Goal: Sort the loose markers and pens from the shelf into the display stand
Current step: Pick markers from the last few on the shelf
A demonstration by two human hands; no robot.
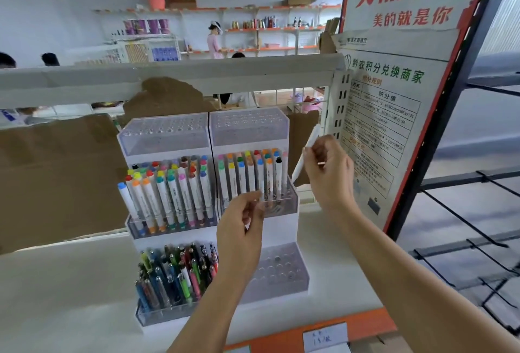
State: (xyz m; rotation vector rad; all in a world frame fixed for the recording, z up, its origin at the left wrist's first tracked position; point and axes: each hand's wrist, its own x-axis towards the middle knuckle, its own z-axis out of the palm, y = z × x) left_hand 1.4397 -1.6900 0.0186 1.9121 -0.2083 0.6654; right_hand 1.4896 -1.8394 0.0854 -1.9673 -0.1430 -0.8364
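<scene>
A white and clear acrylic display stand (284,228) sits on the shelf, with two columns. Its middle tiers hold upright markers (174,192) with coloured caps; the lower left tier holds several pens (174,274). The lower right tier (278,271) shows bare holes. My right hand (329,172) pinches a white marker (305,152), tilted, just right of the stand's right middle tier. My left hand (239,231) hovers in front of that tier with fingers loosely curled, holding nothing that I can see.
The white shelf (70,282) has an orange front edge with a price label (325,337). A poster board (394,99) leans on a dark metal rack (464,212) at the right. Brown cardboard (56,172) backs the shelf. People stand by distant shelves.
</scene>
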